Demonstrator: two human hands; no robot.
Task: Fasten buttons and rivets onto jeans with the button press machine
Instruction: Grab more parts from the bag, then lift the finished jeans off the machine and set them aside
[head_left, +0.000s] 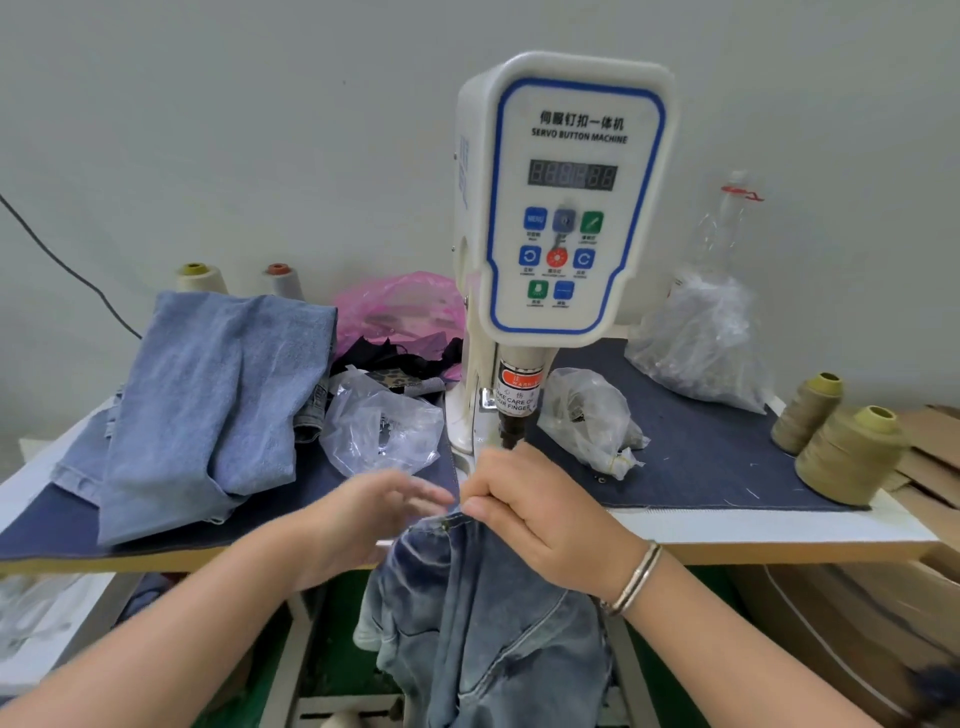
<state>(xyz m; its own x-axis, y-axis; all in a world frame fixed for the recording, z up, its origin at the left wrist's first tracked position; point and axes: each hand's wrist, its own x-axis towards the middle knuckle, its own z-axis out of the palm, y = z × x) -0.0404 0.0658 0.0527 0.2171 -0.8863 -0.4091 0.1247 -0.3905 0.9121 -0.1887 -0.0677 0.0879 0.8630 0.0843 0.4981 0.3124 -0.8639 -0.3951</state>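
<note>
A white servo button press machine (563, 208) stands at the middle of the table, its dark punch (510, 434) pointing down just above my hands. A pair of dark washed jeans (488, 623) hangs off the table's front edge below the punch. My right hand (540, 512) pinches the top edge of these jeans right under the punch, fingers curled round the denim. My left hand (371, 514) is blurred, fingers spread, just left of the jeans' top edge; whether it touches them I cannot tell.
A folded light-blue jeans pile (218, 400) lies at left. Clear plastic bags (382, 428) (592, 418) (701, 338) of small parts flank the machine, a pink bag (402, 306) behind. Olive thread cones (841, 457) stand at right, cardboard (930, 467) beyond. Dark blue cloth (701, 447) covers the table.
</note>
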